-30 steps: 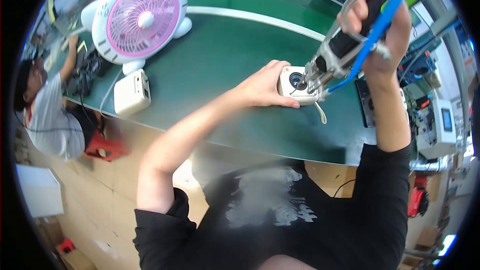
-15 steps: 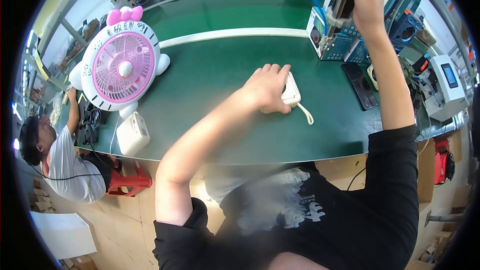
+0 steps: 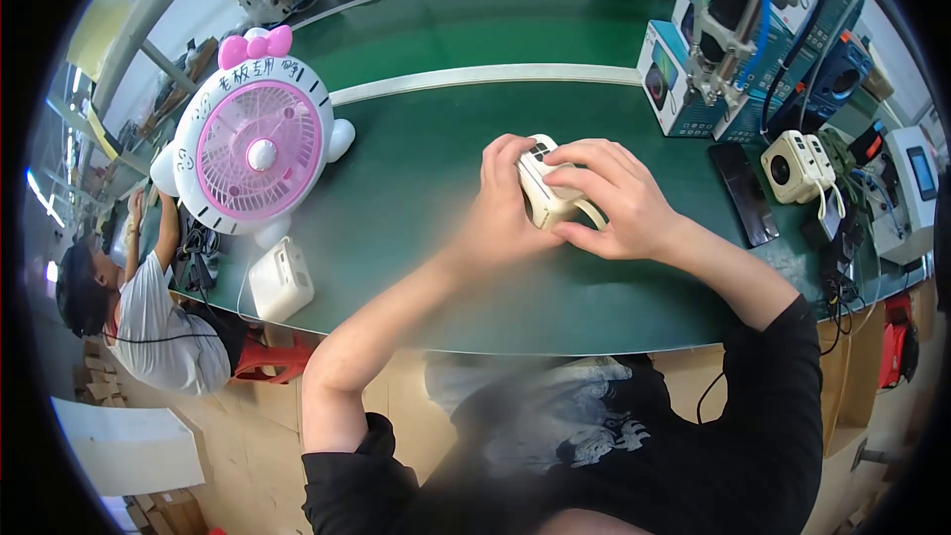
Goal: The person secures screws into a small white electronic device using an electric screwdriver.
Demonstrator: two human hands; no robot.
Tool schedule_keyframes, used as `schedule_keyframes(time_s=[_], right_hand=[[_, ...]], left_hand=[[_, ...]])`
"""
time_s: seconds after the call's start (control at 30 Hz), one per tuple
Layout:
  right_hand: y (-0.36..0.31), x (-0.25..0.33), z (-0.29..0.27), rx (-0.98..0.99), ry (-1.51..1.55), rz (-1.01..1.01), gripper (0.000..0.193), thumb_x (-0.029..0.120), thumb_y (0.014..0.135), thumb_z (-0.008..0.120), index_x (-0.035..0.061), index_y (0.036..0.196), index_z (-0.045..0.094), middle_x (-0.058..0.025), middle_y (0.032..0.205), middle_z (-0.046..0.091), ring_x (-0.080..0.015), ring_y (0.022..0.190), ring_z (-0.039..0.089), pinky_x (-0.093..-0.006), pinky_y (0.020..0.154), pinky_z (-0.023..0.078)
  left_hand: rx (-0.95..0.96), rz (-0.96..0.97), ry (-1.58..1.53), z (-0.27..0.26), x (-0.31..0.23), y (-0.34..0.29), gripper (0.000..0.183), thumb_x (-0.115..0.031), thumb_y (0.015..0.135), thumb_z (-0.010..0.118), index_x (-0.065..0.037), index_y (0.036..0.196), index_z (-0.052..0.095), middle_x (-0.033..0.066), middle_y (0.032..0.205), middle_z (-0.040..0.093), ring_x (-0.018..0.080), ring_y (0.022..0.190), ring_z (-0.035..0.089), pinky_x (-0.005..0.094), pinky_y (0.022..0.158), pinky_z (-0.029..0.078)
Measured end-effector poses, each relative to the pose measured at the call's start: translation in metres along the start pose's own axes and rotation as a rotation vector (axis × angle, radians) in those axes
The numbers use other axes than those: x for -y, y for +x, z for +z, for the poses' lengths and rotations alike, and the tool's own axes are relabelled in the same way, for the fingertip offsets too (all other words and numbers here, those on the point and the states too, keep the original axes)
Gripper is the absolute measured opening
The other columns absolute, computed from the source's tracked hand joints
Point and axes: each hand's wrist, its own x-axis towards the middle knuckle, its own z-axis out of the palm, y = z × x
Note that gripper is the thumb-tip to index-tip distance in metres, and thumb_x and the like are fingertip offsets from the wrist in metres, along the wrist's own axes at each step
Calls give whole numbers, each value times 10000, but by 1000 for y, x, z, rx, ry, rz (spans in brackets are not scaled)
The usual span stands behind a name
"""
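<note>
Over the middle of the green bench (image 3: 436,287), both my hands hold a small cream-coloured boxy device (image 3: 543,173) with a wrist strap loop. My left hand (image 3: 505,193) grips its left side, fingers curled over the far edge. From the right, my right hand (image 3: 619,198) closes around it, its fingers across the top and its thumb by the strap (image 3: 591,214). Much of the casing is hidden by my fingers. At the back right hangs a black, tube-shaped tool (image 3: 731,0) in a metal bracket, with blue tubing beside it; neither hand touches it.
A pink-and-white fan (image 3: 262,154) stands at left, a white boxy unit (image 3: 281,280) below it. At right are a black phone (image 3: 743,195), similar cream devices (image 3: 792,168), printed boxes (image 3: 679,89) and a white machine with a screen (image 3: 906,193). A co-worker (image 3: 149,297) sits far left.
My right hand has let go of the hanging tool and come down to the cream device. My left hand has turned the device, now held between both hands. The view has shifted slightly.
</note>
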Motion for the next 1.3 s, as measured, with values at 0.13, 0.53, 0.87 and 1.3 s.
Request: schedule_keyframes(time_s=[0.13, 0.53, 0.87, 1.3], right_hand=[[-1, -4, 12, -10, 129, 80, 470, 186, 668, 781, 49, 1078, 598, -119, 1138, 579, -326, 1024, 576, -420, 844, 481], [-13, -12, 36, -45, 127, 16, 461, 126, 627, 770, 78, 1060, 619, -93, 1149, 601, -298, 1063, 587, -406, 888, 488], [-26, -15, 41, -100, 174, 4, 460, 114, 624, 751, 107, 1049, 575, -115, 1166, 593, -322, 1075, 583, -415, 903, 456], [-32, -16, 56, -183, 215, 25, 391, 123, 662, 756, 98, 1023, 607, -74, 1193, 583, -288, 1124, 562, -414, 886, 453]], left_hand=[[24, -25, 5, -4, 4, -1, 995, -290, 605, 874, -35, 1332, 245, 223, 1305, 320, 390, 1210, 408, 447, 933, 462], [129, 31, -46, -27, 10, -1, 1031, -445, 537, 911, -71, 1320, 354, 203, 1285, 396, 382, 1166, 479, 434, 884, 489], [137, 7, -255, -28, 13, -6, 851, -352, 642, 885, -79, 1292, 407, 209, 1310, 448, 355, 1159, 528, 404, 955, 456], [120, -42, -127, -25, 14, -13, 858, -344, 638, 892, -72, 1264, 372, 269, 1350, 433, 361, 1213, 495, 446, 994, 421]])
